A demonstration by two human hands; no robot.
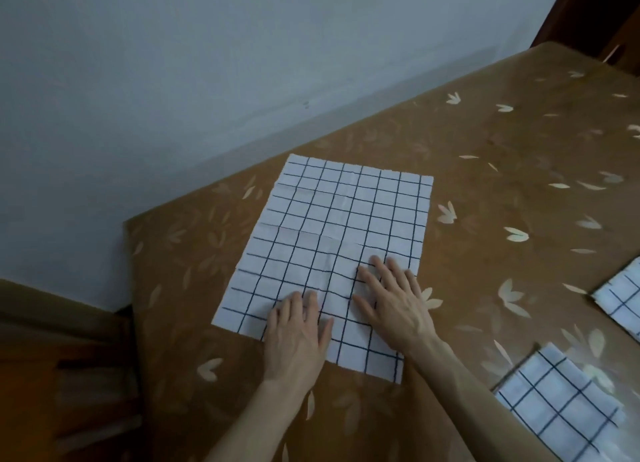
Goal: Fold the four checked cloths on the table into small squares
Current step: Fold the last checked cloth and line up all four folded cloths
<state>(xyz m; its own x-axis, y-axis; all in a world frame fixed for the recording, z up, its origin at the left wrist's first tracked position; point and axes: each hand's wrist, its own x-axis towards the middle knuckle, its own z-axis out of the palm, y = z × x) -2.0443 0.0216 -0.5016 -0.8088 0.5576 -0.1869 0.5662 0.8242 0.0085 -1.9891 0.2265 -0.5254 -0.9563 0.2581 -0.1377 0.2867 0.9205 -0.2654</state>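
Head view looks down on a brown leaf-patterned table (485, 149), and reading left to right the first thing met is the open checked cloth (339, 219), spread flat and single-layered with old crease lines crossing it. The left hand (298, 337) lies palm down on its near edge, fingers spread and gripping nothing. Just right of it, thumbs almost meeting, the right hand (391, 302) presses flat in the same way, also closed on nothing. Both palms seem placed to smooth the fabric and pin it before a first fold, which is not yet begun. Well right of the right hand, a folded cloth (557, 409) sits at the near table edge, and beyond it a second folded cloth (623, 298) is cut by the frame. By count: two hands, three checked cloths visible, one open and two folded; the fourth is out of sight
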